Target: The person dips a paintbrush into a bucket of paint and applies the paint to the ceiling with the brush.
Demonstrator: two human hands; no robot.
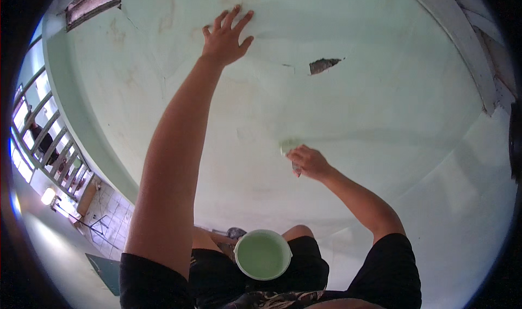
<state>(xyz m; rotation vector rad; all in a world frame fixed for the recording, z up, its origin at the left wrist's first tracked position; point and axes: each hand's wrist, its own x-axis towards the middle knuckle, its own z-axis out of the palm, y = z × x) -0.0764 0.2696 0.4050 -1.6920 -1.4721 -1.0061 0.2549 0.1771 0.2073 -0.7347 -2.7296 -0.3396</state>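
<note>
My left hand lies with spread fingers against the pale green wall, high up and left of centre. Lower and to the right, my right hand is closed around a paintbrush. The brush's pale, greenish bristle end touches or nearly touches the wall, and the handle tip shows below my fingers. A white bucket of light green paint sits upright at my lap, between my thighs. Neither hand touches it.
A jagged hole breaks the wall right of my left hand. An opening is at the upper left. On the left are a railing, a person in dark clothes, a lit lamp and a tripod stand on a tiled floor.
</note>
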